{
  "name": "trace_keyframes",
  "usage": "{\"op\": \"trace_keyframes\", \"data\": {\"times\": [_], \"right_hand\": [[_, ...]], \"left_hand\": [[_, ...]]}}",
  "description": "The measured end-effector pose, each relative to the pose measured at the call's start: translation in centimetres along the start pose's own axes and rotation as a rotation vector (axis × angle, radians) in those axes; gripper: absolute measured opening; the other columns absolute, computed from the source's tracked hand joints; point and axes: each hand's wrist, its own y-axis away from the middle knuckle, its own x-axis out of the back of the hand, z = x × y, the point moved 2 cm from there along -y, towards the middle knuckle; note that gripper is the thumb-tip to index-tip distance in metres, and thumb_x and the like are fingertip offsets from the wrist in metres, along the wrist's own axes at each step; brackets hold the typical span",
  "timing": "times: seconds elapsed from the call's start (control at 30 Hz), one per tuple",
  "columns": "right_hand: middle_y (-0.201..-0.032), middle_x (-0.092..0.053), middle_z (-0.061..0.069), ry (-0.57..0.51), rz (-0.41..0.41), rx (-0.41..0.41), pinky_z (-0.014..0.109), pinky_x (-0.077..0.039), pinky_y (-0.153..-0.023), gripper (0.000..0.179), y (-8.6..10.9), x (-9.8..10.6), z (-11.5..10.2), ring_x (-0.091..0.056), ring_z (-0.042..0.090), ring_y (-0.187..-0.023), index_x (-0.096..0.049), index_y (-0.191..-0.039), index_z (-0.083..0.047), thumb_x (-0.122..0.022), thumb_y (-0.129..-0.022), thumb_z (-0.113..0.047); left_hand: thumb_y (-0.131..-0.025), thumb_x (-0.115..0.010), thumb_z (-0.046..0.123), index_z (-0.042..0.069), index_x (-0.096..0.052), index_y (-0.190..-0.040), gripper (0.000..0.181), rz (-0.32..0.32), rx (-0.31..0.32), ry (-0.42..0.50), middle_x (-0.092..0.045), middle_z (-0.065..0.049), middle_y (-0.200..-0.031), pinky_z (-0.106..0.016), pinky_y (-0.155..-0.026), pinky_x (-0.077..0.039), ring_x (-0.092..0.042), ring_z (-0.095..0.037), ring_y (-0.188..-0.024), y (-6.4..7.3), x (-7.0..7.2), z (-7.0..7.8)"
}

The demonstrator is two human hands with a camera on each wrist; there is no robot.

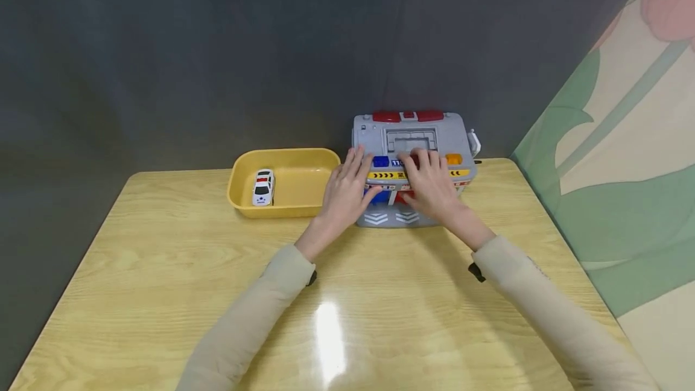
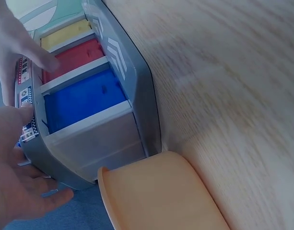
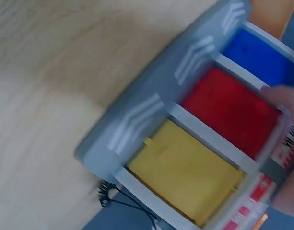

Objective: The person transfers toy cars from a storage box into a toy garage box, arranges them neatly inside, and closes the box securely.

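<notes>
A grey toy garage stands at the back of the table, with blue, red and yellow doors along its front, all closed. My left hand rests on its left front roof edge, fingers fairly straight beside a blue button. On the middle of the roof edge lies my right hand, fingers slightly bent on top and thumb hanging in front of the red door. Its fingers cover part of the roof between the blue button and an orange button.
Left of the garage, a yellow tray holds a white toy police car. A dark partition rises behind the table. A white part sticks out on the garage's right, where a black coiled cord hangs.
</notes>
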Motion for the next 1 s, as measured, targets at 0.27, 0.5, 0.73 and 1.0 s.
{"op": "trace_keyframes", "data": {"times": [0.27,0.5,0.73,1.0], "right_hand": [[-0.124,-0.045,0.02,-0.1,-0.156,-0.03,0.062,-0.025,-0.099,0.069,0.6,2.7,1.0,-0.04,0.041,-0.11,-0.049,-0.136,-0.007,-0.076,-0.082,-0.041],[-0.125,-0.045,0.024,-0.155,-0.15,-0.121,0.061,-0.024,-0.099,0.07,1.1,3.9,2.7,-0.038,0.043,-0.115,-0.046,-0.136,-0.003,-0.079,-0.081,-0.031],[-0.123,-0.045,0.027,-0.228,-0.079,-0.109,0.056,-0.036,-0.093,0.065,1.7,2.9,4.1,-0.04,0.044,-0.111,-0.05,-0.125,0.009,-0.082,-0.079,-0.023],[-0.113,-0.05,0.025,-0.22,-0.066,-0.102,0.053,-0.037,-0.086,0.064,1.0,2.6,4.5,-0.043,0.043,-0.102,-0.055,-0.122,0.006,-0.086,-0.073,-0.023]], "left_hand": [[-0.099,-0.049,0.045,0.007,-0.034,-0.15,0.066,-0.025,0.008,-0.011,-0.024,-0.016,-0.156,-0.052,-0.109,-0.03,-0.021,-0.03,-0.143,0.4,-0.3,0.4],[-0.101,-0.045,0.045,0.011,-0.028,-0.153,0.064,-0.04,0.018,0.017,-0.018,-0.012,-0.159,-0.054,-0.111,-0.023,-0.014,-0.029,-0.145,-0.1,-0.7,0.0],[-0.1,-0.045,0.046,0.016,-0.027,-0.153,0.064,-0.062,0.041,0.1,-0.012,-0.005,-0.161,-0.055,-0.111,-0.022,-0.007,-0.026,-0.146,0.1,-0.8,-1.7],[-0.1,-0.051,0.037,0.018,-0.023,-0.154,0.064,-0.218,0.025,0.305,-0.007,-0.001,-0.162,-0.057,-0.112,-0.017,-0.006,-0.024,-0.147,-0.1,1.1,-3.7]]}}
